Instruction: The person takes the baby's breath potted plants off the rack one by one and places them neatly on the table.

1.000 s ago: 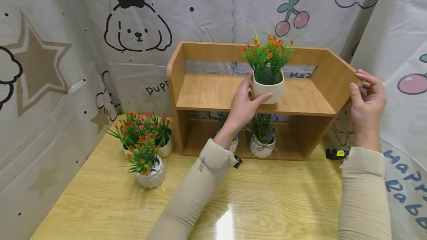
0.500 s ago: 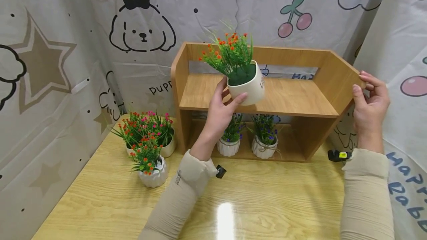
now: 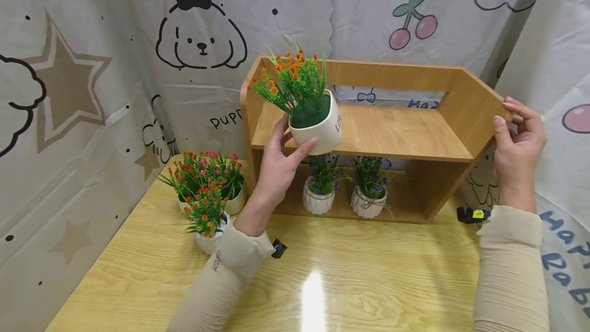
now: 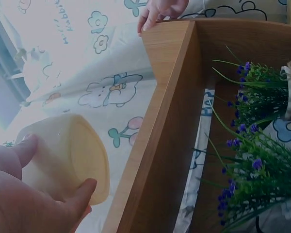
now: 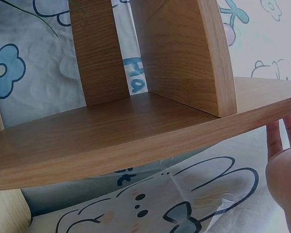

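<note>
My left hand (image 3: 276,165) grips a cream-white flowerpot (image 3: 324,135) of artificial orange flowers (image 3: 292,68), thumb on the near side. The pot tilts to the left and is held in front of the left part of the upper board of a wooden desk shelf (image 3: 405,129). In the left wrist view, the pot's smooth base (image 4: 89,153) faces the camera, and its flowers are mostly hidden. At the shelf's right side panel, my right hand (image 3: 521,145) pinches the front edge between thumb and fingers. The right wrist view shows part of that hand (image 5: 286,174) against the panel.
Two ribbed white pots with purple flowers, a left one (image 3: 319,200) and a right one (image 3: 369,204), stand in the lower compartment. Left of the shelf, pots of red and pink flowers (image 3: 207,173) cluster on the wooden table (image 3: 369,270). A printed curtain (image 3: 286,24) hangs behind.
My left hand has carried the orange-flowered pot leftward from the middle of the upper board, and the pot has tilted to the left. My right hand keeps its hold on the side panel.
</note>
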`<state>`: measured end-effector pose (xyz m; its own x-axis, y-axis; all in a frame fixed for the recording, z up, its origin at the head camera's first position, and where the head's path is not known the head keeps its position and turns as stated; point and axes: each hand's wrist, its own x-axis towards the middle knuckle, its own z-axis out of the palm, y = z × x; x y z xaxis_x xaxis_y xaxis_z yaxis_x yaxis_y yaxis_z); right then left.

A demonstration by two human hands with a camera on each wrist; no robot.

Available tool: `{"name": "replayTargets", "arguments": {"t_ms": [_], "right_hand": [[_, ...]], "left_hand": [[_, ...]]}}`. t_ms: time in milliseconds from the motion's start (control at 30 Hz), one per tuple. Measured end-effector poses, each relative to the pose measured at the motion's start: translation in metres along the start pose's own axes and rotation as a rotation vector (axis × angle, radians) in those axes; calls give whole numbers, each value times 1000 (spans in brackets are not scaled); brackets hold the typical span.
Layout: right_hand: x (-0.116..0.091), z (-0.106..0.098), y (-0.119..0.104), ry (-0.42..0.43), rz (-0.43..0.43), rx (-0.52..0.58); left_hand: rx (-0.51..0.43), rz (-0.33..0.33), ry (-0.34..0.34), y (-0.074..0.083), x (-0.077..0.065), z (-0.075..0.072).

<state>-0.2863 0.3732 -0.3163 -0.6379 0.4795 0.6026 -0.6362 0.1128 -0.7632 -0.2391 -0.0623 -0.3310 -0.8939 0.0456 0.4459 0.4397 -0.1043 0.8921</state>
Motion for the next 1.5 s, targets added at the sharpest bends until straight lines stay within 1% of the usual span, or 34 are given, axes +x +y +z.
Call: {"name": "replayTargets", "arguments": {"t_ms": [167,333,467,567,733,867,967,1100,1167,1233,1367,1500], "right_hand": [[-3,0,-2,8,3,-1],[-3,-1,-1,16,-5,14],[-1,1,-1,14,1,32],[1,3,0,10,-1,46],[2,4,1,11,1,42],[2,3,1,10,10,25],[2,2,2,14,-2,45],[3,1,3,21,-12,82],[3,1,4,21,-9,87],[2,1,3,21,-5,82],[0,3,-1,22,4,74],[1,3,0,26,3,70]], "left_hand": [[6,-1,24,5,-15,-12],[-16,28,32,11,-30,-25],[-41,52,31,16,-44,-40],[-36,43,53,18,-57,-53],[-16,16,102,21,-78,-77],[64,5,131,23,-93,-97],[107,1,158,24,-104,-111],[107,13,232,24,-120,-127],[99,29,269,23,-127,-136],[103,49,289,21,-133,-147],[81,86,314,18,-143,-168],[67,99,360,16,-152,-186]]}}
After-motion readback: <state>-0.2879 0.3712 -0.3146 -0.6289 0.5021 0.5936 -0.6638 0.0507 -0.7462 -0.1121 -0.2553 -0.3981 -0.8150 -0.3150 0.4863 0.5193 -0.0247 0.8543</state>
